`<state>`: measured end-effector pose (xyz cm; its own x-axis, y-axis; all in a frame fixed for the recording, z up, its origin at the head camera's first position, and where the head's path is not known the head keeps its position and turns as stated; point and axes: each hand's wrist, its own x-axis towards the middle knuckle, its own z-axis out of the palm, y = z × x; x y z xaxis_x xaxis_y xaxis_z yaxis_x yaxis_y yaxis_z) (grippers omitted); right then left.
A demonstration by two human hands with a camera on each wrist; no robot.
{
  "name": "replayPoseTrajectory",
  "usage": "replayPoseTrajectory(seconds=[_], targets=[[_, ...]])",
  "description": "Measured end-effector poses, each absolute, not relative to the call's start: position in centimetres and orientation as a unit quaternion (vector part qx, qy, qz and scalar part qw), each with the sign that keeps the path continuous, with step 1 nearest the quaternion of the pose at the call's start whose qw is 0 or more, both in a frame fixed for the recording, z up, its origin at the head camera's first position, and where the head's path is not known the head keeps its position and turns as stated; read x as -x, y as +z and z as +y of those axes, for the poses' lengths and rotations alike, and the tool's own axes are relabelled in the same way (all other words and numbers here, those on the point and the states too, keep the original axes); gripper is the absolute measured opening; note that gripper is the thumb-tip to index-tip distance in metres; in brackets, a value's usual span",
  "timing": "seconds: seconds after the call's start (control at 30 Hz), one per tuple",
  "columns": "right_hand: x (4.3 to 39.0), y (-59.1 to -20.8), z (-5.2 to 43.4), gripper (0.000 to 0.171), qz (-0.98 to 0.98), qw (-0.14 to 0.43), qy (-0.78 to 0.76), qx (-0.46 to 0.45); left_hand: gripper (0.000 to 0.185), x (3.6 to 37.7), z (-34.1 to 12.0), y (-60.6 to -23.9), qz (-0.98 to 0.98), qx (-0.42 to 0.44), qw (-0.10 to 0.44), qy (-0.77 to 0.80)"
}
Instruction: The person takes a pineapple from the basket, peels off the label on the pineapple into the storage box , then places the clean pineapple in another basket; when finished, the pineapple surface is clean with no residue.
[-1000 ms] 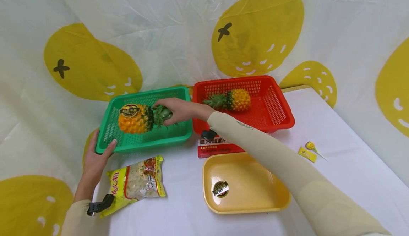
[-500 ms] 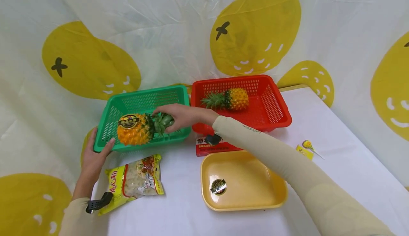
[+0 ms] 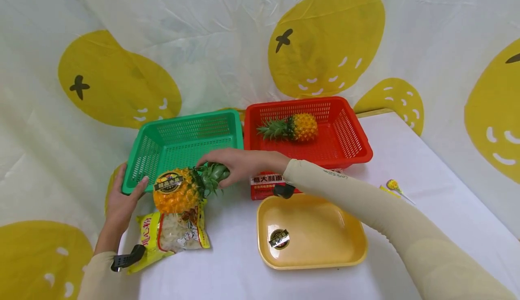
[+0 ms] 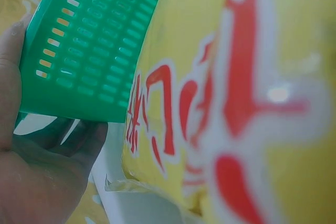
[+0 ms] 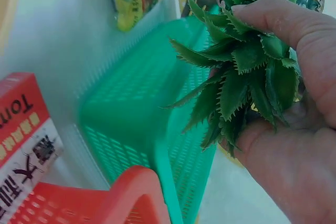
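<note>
1. My right hand (image 3: 239,162) held the plastic orange pineapple with a round dark sticker (image 3: 178,194) by its spiky green leaf top (image 5: 241,72). My fingers and thumb were curled tight round the leaves.

2. The pineapple hung in the air. It was just past the near edge of the green plastic basket with holes (image 3: 178,144) and right above the top of the yellow bag of snacks (image 3: 172,234).

3. The pineapple lay on its side. Its fat orange end pointed away from my right fingers, toward my left hand (image 3: 122,203). Its leaf end was inside my right fingers.

4. My left hand held the near corner of the green basket. The thumb sat on the rim and the fingers curled under the edge. The left hand was close to the pineapple's fat end, but it did not touch it. Only my right hand had it.

5. On the other side of my right fingers stood the red plastic basket (image 3: 349,142) with a second small pineapple (image 3: 294,127) lying in it.

6. Below my right arm sat the yellow plastic tray (image 3: 353,250), with a red and white box (image 3: 264,186) just behind it.
</note>
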<state>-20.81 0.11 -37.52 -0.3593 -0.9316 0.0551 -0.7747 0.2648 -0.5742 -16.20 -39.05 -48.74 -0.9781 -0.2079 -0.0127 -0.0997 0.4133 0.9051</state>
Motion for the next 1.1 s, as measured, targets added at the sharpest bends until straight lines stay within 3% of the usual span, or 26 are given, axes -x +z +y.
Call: replayPoseTrajectory(seconds=[0.53, 1.1], targets=[[18.4, -39.6, 1.3, 0.063, 0.747, 0.201, -0.267, 0.575, 0.089, 16.7, -39.3, -49.2, -0.830, -0.095, 0.053, -0.548], [18.1, -42.7, 1.3, 0.066, 0.728, 0.246, -0.217, 0.602, 0.088, 16.5, -39.4, -49.1, -0.841, -0.084, 0.057, -0.532]])
